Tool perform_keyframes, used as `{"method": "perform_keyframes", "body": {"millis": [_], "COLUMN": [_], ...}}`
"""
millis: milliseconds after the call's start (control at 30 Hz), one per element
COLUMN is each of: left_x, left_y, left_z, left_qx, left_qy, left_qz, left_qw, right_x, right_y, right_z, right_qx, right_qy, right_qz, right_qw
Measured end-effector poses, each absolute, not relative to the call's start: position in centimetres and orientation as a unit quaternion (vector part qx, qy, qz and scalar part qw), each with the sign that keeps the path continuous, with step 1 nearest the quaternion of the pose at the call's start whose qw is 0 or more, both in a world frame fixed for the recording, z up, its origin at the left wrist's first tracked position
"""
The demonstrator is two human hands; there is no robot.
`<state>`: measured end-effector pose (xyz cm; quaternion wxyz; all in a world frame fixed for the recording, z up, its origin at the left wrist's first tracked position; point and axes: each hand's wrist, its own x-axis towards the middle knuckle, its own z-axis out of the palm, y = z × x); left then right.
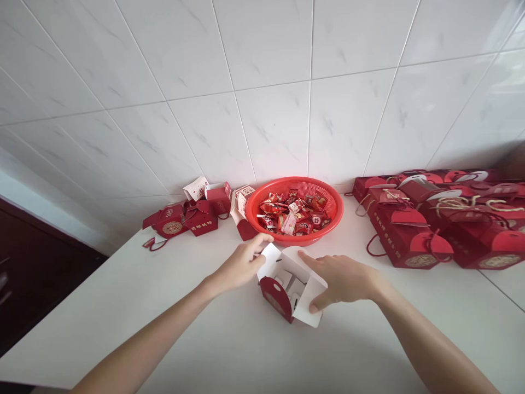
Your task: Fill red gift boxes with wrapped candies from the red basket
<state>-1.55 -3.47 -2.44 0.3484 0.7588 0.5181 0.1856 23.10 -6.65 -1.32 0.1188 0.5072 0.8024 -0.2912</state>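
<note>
A red paper gift box (275, 298) with a white inside stands on the table in front of me, its top open and its flaps spread. My left hand (240, 264) grips the white flap on its left side between thumb and fingers. On the opposite side, my right hand (342, 279) spans the other flap, thumb low on it and fingertips at the far edge. White folded panels show at the bottom of the box. Just behind it sits a round red plastic basket (295, 238) holding many wrapped candies (289, 210).
Several red boxes (200, 218) lie at the back left, one with a cord hanging loose. A group of closed red boxes (410, 235) with cord handles fills the right side. The white table (164, 306) runs back to a tiled wall (270, 126).
</note>
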Motion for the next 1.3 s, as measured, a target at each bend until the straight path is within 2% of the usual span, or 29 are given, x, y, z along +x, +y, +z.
{"method": "perform_keyframes", "body": {"millis": [133, 300, 400, 533, 633, 833, 933, 1067, 1200, 1300], "left_x": [-2.5, -2.7, -3.0, -4.0, -4.6, -4.5, -4.3, -4.3, -3.6, -2.4], "left_y": [-1.1, -1.1, -2.0, -2.6, -2.2, -1.2, -1.2, -0.9, 1.1, 3.9], "left_z": [-4.9, -4.9, -3.0, -1.6, -2.0, -2.5, -1.8, -0.7, 0.4, 0.3], "left_qx": [0.68, 0.709, 0.722, 0.664, 0.639, 0.661, 0.689, 0.724, 0.762, 0.788], "left_qy": [0.538, 0.517, 0.505, 0.481, 0.452, 0.447, 0.449, 0.484, 0.488, 0.461], "left_qz": [0.223, 0.199, 0.132, -0.001, 0.021, 0.076, 0.07, 0.059, 0.145, 0.188], "left_qw": [0.445, 0.436, 0.455, 0.572, 0.622, 0.597, 0.565, 0.488, 0.401, 0.363], "right_x": [22.6, 22.1, 22.1, 22.3, 22.4, 23.4, 25.2, 27.3, 26.9, 25.2], "right_y": [-6.8, -7.2, -7.3, -7.2, -7.1, -6.9, -5.5, -1.7, 2.9, 5.9], "right_z": [-1.8, -2.1, -2.2, -2.4, -2.3, -1.0, -0.2, 0.0, -1.2, -2.6], "right_qx": [0.516, 0.516, 0.517, 0.519, 0.52, 0.514, 0.505, 0.423, 0.391, 0.412], "right_qy": [0.806, 0.818, 0.82, 0.82, 0.82, 0.827, 0.82, 0.795, 0.682, 0.611], "right_qz": [-0.271, -0.237, -0.232, -0.23, -0.235, -0.229, -0.26, -0.349, -0.426, -0.413], "right_qw": [0.105, 0.092, 0.078, 0.065, 0.054, 0.007, -0.068, -0.258, -0.449, -0.536]}}
